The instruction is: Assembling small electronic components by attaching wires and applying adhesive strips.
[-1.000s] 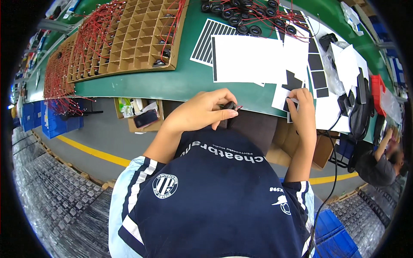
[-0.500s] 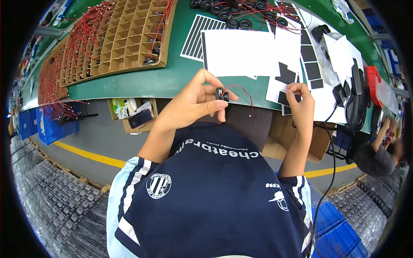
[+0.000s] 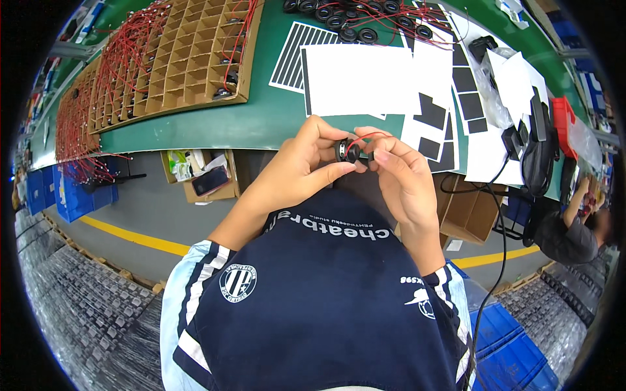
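In front of my chest, my left hand (image 3: 292, 168) pinches a small round black speaker (image 3: 351, 152) between thumb and fingers. Thin red wires run from the speaker towards my other hand. My right hand (image 3: 409, 179) is close beside it, thumb and forefinger pressed together on a small dark piece (image 3: 372, 157), which looks like a cut black pad. Whether that piece touches the speaker I cannot tell. A white sheet with black patches (image 3: 432, 112) lies on the green table beyond my right hand.
Cardboard divider trays (image 3: 186, 65) with speakers and red wires stand at the left. More black speakers (image 3: 367, 35) lie at the back beside white sheets (image 3: 358, 78). A black cable (image 3: 503, 228) hangs at the right, near a red bin (image 3: 565, 124). Another person (image 3: 574, 234) sits far right.
My right hand has moved left from the black-patched sheet to the speaker, with a small dark piece in its fingers. My left hand still holds the speaker, shifted slightly right.
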The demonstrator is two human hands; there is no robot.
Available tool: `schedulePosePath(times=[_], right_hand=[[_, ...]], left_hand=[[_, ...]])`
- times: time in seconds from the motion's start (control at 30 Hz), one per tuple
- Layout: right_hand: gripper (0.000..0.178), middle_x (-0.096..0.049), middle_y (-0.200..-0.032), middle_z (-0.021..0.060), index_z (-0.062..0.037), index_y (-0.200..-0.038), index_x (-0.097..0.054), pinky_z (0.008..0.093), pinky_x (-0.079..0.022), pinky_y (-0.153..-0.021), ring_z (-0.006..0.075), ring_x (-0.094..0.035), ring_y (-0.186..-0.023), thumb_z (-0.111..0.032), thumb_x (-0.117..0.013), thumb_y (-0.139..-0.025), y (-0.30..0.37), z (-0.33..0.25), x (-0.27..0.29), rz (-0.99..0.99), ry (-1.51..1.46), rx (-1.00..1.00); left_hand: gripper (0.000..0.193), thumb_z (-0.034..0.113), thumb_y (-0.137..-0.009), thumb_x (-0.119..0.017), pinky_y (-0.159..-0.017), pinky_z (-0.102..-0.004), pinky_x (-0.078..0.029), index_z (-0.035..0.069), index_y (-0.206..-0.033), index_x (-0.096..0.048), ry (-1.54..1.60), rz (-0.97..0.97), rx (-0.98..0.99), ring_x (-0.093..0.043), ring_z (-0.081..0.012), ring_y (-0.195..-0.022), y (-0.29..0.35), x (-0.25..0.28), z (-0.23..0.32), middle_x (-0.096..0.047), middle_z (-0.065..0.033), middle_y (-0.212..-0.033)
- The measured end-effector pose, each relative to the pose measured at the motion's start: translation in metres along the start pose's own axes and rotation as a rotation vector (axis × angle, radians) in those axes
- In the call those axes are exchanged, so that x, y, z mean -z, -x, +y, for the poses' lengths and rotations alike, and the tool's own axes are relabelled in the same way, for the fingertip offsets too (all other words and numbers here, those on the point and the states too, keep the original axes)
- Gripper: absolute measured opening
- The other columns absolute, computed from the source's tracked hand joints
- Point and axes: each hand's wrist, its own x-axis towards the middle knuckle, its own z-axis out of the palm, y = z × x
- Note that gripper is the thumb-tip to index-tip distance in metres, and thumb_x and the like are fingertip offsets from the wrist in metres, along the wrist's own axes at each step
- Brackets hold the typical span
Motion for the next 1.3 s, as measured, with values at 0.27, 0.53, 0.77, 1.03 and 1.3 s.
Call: schedulePosePath(times=[0.27, 0.53, 0.77, 1.03, 1.3], right_hand=[[0.01, -0.05, -0.108, 0.0128, -0.0002, -0.077, -0.055, 0.0267, -0.036, -0.077, 0.0144, -0.046, -0.089, -0.009, -0.053, -0.08, -0.001, 0.002, -0.005, -0.028, -0.182, -0.093], [0.009, -0.051, -0.106, 0.0095, 0.0001, -0.082, -0.057, 0.0295, -0.04, -0.082, 0.0152, -0.051, -0.091, -0.008, -0.052, -0.082, -0.005, 0.007, -0.006, -0.043, -0.238, -0.069], [0.005, -0.05, -0.108, 0.0097, -0.0027, -0.077, -0.053, 0.0292, -0.037, -0.084, 0.0158, -0.049, -0.095, -0.004, -0.052, -0.081, -0.007, 0.016, -0.007, -0.014, -0.173, 0.0], [0.041, -0.038, -0.116, 0.0125, -0.0136, -0.112, -0.033, 0.0319, -0.037, -0.085, 0.0205, -0.045, -0.104, 0.0, -0.051, -0.077, -0.005, 0.028, 0.005, -0.227, -0.425, -0.029], [0.023, -0.051, -0.099, 0.0051, -0.0039, -0.102, -0.044, 0.02, -0.037, -0.07, 0.008, -0.046, -0.075, -0.002, -0.05, -0.08, -0.005, 0.029, 0.012, -0.131, 0.01, 0.024]], left_hand=[[0.028, 0.001, -0.08, -0.055, -0.074, -0.0257, -0.044, 0.0, -0.098, -0.033, -0.019, 0.0, -0.02, -0.054, -0.016, -0.094, 0.001, -0.003, -0.002, -0.053, -0.0128, -0.098], [0.03, 0.004, -0.079, -0.058, -0.075, -0.0275, -0.045, -0.001, -0.097, -0.034, -0.114, 0.064, -0.058, -0.056, -0.0186, -0.094, 0.001, -0.003, -0.004, -0.054, -0.0144, -0.097], [0.031, 0.007, -0.079, -0.059, -0.075, -0.0281, -0.045, -0.001, -0.096, -0.035, -0.232, 0.066, -0.061, -0.057, -0.0213, -0.093, 0.004, -0.002, 0.001, -0.056, -0.0167, -0.097], [0.035, 0.011, -0.076, -0.062, -0.073, -0.0314, -0.047, 0.001, -0.099, -0.038, -0.311, -0.084, -0.044, -0.059, -0.0275, -0.089, 0.006, -0.001, 0.002, -0.058, -0.0153, -0.097], [0.032, 0.003, -0.074, -0.061, -0.075, -0.0289, -0.048, -0.002, -0.102, -0.046, -0.587, -0.077, -0.262, -0.059, -0.0192, -0.089, -0.035, 0.025, 0.057, -0.055, -0.0153, -0.105]])
